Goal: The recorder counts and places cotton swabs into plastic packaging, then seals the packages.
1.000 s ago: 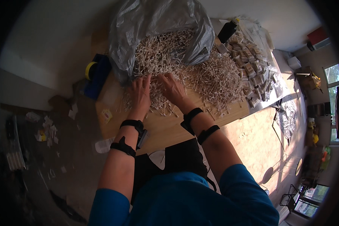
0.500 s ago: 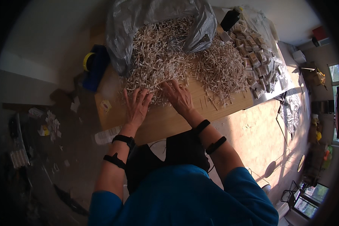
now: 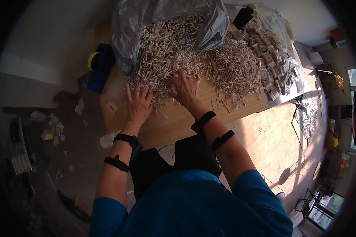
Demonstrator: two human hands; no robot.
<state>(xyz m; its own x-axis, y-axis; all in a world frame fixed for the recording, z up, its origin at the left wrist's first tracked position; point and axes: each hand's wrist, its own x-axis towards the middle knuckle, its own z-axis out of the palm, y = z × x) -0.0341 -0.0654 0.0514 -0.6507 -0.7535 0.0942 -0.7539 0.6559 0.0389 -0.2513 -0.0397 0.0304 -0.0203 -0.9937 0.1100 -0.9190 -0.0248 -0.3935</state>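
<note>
A big loose heap of cotton swabs [image 3: 166, 51] spills out of a grey plastic bag [image 3: 125, 43] onto the wooden table [image 3: 162, 132]. Against the near left edge of this heap rests my left hand [image 3: 139, 104], fingers spread and palm down. My right hand [image 3: 186, 91] lies at the heap's near right side, its fingers stretched out and their tips among the swabs. Neither hand holds anything that shows. To the right sits a second pile of swabs [image 3: 235, 69], with a few single sticks lying near the table's front edge.
Small packed bundles [image 3: 271, 59] crowd the silvery surface at the right, beside a black bottle [image 3: 244, 16]. A blue tape dispenser [image 3: 101, 69] with yellow tape stands at the left edge. Paper scraps [image 3: 56, 128] litter the floor on the left.
Both hands have shifted slightly and their fingers are more spread. The heap's near edge has moved back, baring more wood between the hands, where a few stray swabs lie.
</note>
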